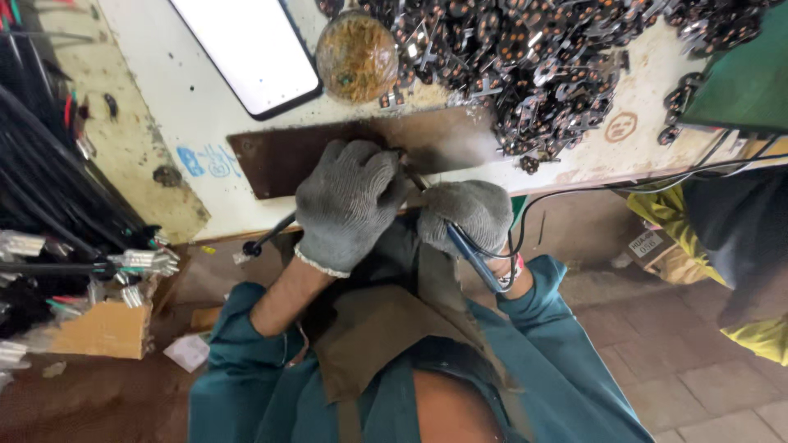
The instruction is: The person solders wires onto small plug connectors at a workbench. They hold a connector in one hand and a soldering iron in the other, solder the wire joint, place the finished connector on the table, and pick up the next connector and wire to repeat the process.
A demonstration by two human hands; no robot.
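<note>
Now, lines of the scene, placed by the dark brown plate on the workbench:
Left hand: the left hand, in a grey knit glove, sits at the plate's near edge, fingers curled narrow around a black cable that trails off toward the person's left.
Right hand: the right hand, also gloved, lies just right of the left hand, closed on a blue-handled soldering iron — its tip points in toward the left glove.
Smoke: a pale wisp hangs over the plate's right end.
Parts: a heap of small dark metal pieces lies beyond the plate, to its right.
Tin: a round rusty-looking dish sits just beyond the plate.
Panel: a white flat panel lies beyond the plate's left end.
</note>
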